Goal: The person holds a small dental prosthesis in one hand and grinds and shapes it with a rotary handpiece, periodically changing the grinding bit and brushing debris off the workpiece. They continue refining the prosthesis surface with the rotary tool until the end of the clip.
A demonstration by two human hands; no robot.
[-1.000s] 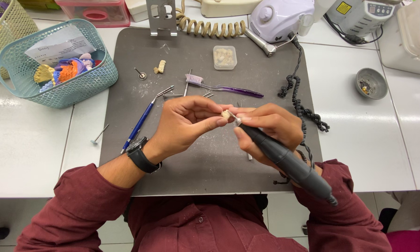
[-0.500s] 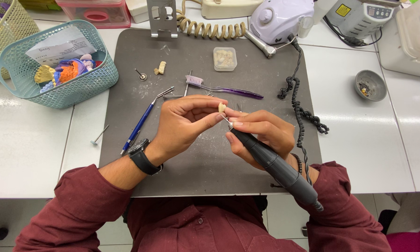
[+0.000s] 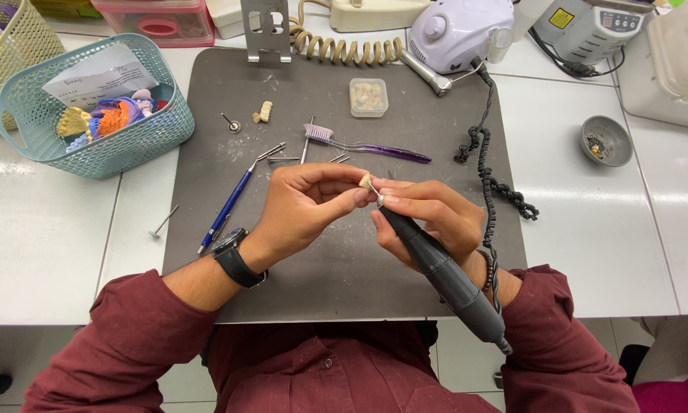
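tooth piece (image 3: 365, 182), small and cream-coloured, sits pinched between the thumb and fingertips of the left hand (image 3: 307, 206), right at the tips and above the grey mat (image 3: 344, 268). it looks hard, very light and probably brittle, so i'd judge a firm pinch on its sides suits it better than a squeeze; being so tiny and smooth, it could slip out or flick away if the fingers relax. the left fingers are closed around it, leaving only a sliver showing on the side facing the other hand.

the right hand (image 3: 428, 218) is wrapped around a dark rotary handpiece (image 3: 443, 275), held like a pen, fingers closed near its front end. its fine metal tip (image 3: 376, 195) meets the piece just beside the left thumb; whether it truly touches i cannot tell. the two hands' fingertips are nearly touching each other.

beyond the fingers lie a purple brush (image 3: 363, 144), a blue-handled tool (image 3: 229, 205) and a small clear box (image 3: 368, 97).
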